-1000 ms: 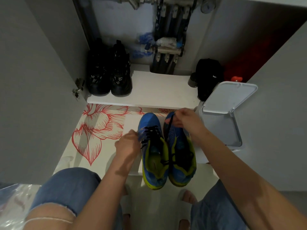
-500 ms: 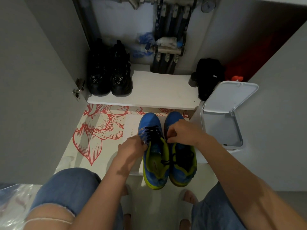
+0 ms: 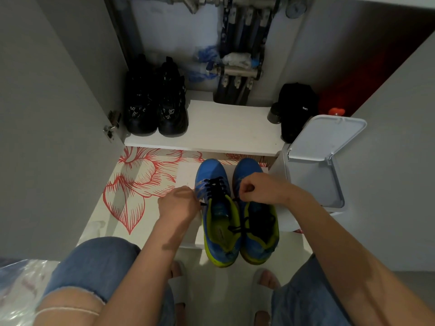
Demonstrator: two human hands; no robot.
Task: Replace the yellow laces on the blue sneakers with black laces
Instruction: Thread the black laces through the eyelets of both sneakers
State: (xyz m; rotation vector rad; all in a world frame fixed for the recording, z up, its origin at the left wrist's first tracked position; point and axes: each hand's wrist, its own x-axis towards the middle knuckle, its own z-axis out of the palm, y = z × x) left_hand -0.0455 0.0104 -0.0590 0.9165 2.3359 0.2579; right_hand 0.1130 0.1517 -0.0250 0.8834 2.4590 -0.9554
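I'm pinching the black lace [image 3: 215,188] by its ends, left hand [image 3: 179,203] and right hand [image 3: 257,188] sitting either side of the eyelets, likely for snugging crossings on the blue sneakers [image 3: 220,234] standing before the shelf [image 3: 223,132].

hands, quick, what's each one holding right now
Left hand: closed, pinching an end of the black lace.
Right hand: closed, pinching the black lace too.

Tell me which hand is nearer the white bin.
Right. The right hand pinches the black lace over the right sneaker, beside the white bin; the left hand is beyond the left sneaker.
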